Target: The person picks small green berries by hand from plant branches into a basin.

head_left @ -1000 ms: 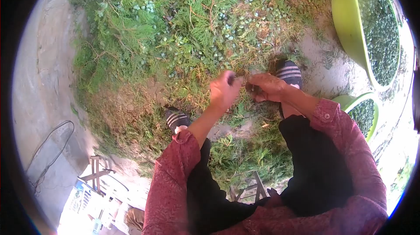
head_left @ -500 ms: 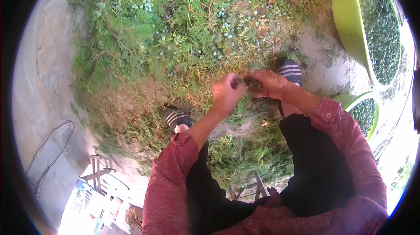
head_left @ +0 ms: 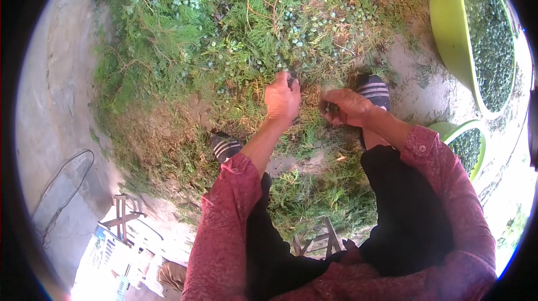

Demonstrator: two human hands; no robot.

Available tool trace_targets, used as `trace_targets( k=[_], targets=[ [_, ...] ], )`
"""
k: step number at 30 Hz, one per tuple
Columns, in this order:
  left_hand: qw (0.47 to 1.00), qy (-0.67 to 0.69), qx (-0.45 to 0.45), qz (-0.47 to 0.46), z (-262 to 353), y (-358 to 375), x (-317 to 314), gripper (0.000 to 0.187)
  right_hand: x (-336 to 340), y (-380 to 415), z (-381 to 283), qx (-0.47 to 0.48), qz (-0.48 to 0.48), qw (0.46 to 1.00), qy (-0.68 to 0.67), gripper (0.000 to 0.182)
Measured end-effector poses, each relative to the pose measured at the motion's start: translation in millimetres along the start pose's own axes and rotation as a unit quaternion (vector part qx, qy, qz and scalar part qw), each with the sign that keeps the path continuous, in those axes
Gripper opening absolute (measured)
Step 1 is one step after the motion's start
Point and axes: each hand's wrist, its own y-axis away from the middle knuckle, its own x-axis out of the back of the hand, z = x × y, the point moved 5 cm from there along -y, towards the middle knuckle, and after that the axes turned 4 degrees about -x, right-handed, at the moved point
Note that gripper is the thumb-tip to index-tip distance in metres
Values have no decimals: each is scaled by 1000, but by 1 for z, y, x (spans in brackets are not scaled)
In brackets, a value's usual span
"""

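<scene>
My left hand (head_left: 283,98) is closed, its fingertips at the near edge of a heap of leafy conifer sprigs (head_left: 168,38). Something small and dark shows by its thumb; I cannot make out what. My right hand (head_left: 348,106) curls closed just to the right, beside my right shoe, around small grey-green cones (head_left: 332,109) partly hidden by the fingers. Pale bluish-green cones (head_left: 188,4) are scattered through the heap. A gap separates the two hands.
A large lime-green basin (head_left: 451,32) full of small green cones stands at the right, with a smaller green basin (head_left: 448,128) below it. My striped shoes (head_left: 226,148) rest among loose sprigs. A cable (head_left: 70,155) and a wooden stool frame (head_left: 122,220) lie at lower left.
My left hand has moved up and slightly left, away from my right hand and towards the sprigs. The right hand stays nearly in place, its fingers more curled.
</scene>
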Motion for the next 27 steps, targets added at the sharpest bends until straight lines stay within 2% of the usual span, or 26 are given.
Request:
trace_targets(
  k=[1,2,3,4,6,8,10,11,13,16,20,22,23,25,27],
  targets=[
    [999,27,15,-18,3,5,3,26,-1,0,0,1,0,1000,-1,27],
    [999,26,14,-19,17,15,10,26,-3,0,-2,0,23,998,-59,26],
    [994,71,-36,-77,41,30,11,26,-3,1,-2,0,45,992,-118,27],
    [981,115,-84,-135,56,43,9,26,-5,1,0,-2,45,992,-120,27],
    [978,131,-94,-130,58,49,10,25,-8,1,-3,9,21,992,-123,25],
    [975,150,-107,-126,49,43,8,25,2,-1,3,-5,40,995,-88,23],
    [992,24,-124,14,14,22,13,24,6,1,9,-24,60,996,-54,22],
    [992,23,-120,14,3,18,11,24,4,3,8,-36,63,997,-24,22],
    [998,-51,-48,8,-18,8,8,21,1,2,4,-43,64,997,9,24],
    [990,-129,-45,-16,-21,7,6,17,-3,2,2,-14,34,999,28,26],
    [991,-119,-67,-7,-17,9,10,14,1,-2,6,-26,40,999,21,25],
    [998,-36,-14,-45,-5,21,10,17,-1,0,4,-21,37,999,18,26],
    [998,-36,-15,-45,8,29,14,17,-5,3,0,-21,52,998,-29,24],
    [980,95,-140,-107,44,46,14,21,-7,2,2,-23,67,994,-78,22],
    [982,88,-149,-81,40,41,10,23,-3,-5,5,-12,74,991,-108,23]
  ],
)
